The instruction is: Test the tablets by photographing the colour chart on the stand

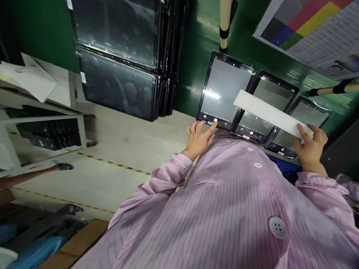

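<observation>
Three tablets with lit screens lie side by side on the green table: a left tablet (227, 86), a middle tablet (270, 95) and a right tablet (310, 114). My left hand (199, 138) holds nothing; its fingers are apart and one fingertip touches the lower edge of the left tablet, near a white round button on the screen. A long white foam strip (266, 112) is pinched at its right end in my right hand (311, 145). The strip slants over the middle and right tablets, and its left end overlaps the left tablet's edge.
Stacks of dark tablets (120, 86) stand on the green table (193, 71) at the left. A color chart (311, 33) lies at the upper right. Pole-like stands (225, 18) reach in from above and right. Shelving (50, 116) and another person's foot (64, 166) are at the left.
</observation>
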Motion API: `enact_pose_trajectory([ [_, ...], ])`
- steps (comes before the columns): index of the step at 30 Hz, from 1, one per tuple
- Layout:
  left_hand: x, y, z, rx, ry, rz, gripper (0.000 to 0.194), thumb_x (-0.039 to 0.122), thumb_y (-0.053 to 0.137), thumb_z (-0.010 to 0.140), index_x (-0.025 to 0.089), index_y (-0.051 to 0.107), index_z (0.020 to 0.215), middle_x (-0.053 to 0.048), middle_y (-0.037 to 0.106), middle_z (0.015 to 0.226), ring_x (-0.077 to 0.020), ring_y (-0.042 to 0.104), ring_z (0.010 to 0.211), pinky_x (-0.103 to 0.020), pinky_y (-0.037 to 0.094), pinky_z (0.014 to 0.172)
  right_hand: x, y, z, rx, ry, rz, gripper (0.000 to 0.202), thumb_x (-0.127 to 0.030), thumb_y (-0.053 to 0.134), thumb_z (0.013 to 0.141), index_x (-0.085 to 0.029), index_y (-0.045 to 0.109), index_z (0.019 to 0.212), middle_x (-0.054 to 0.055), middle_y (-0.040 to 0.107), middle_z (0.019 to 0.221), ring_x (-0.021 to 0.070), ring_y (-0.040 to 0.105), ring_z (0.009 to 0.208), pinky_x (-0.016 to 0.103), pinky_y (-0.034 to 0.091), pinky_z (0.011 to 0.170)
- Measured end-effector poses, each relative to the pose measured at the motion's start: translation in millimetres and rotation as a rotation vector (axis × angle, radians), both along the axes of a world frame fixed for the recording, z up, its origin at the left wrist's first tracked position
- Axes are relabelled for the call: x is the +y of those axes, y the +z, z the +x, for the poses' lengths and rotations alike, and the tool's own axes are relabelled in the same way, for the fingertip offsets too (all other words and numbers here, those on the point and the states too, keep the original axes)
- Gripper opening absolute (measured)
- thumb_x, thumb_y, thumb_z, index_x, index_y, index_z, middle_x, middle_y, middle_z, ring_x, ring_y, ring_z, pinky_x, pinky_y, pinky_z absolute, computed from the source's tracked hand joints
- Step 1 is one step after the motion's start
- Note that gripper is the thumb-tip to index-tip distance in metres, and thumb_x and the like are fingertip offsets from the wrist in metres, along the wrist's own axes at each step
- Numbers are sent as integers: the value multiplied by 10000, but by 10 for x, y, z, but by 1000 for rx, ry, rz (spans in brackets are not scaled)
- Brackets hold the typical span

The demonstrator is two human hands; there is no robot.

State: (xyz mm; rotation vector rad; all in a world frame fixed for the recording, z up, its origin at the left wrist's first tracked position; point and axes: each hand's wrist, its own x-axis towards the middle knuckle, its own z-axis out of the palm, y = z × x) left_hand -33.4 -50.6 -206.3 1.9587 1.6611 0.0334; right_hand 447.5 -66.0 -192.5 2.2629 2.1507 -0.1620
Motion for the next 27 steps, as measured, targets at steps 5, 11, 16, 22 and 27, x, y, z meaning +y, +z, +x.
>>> enact_pose_trajectory([
  [5,14,-24,-1,4,31,-11,485,410,523,1039,362,651,1504,-181,515,1426,-405,412,1354,-614,290,1153,-20,1,-36,-3,-32,-12,545,-326,557,861,-271,728,1376,189,618,1409,373,542,1267,574,348,1067],
  [11,32,-58,-1,6,40,-15,503,435,521,1032,340,651,1509,-188,527,1371,-400,429,1315,-616,280,1171,-47,39,-94,-18,-70,-22,507,-353,510,925,-286,733,1375,178,611,1452,364,542,1306,558,316,1077],
  [16,18,-34,55,51,38,-18,550,468,515,1040,340,579,1571,-189,531,1432,-414,419,1330,-621,273,1161,-57,28,-137,-12,-90,-19,534,-281,538,881,-308,724,1381,175,600,1451,376,543,1317,579,315,1070],
  [22,-101,21,300,32,-31,31,501,431,557,1034,377,624,1528,-163,565,1384,-378,453,1294,-560,308,1139,-98,-59,-184,15,-101,41,514,-316,506,899,-307,737,1358,174,614,1437,386,564,1281,577,323,1036],
  [27,-134,-31,516,-35,-148,101,461,405,604,1028,410,658,1485,-138,613,1298,-337,494,1243,-504,351,1095,-102,-105,-195,18,-96,83,503,-293,520,885,-317,747,1334,168,634,1412,387,585,1270,579,345,1017],
])
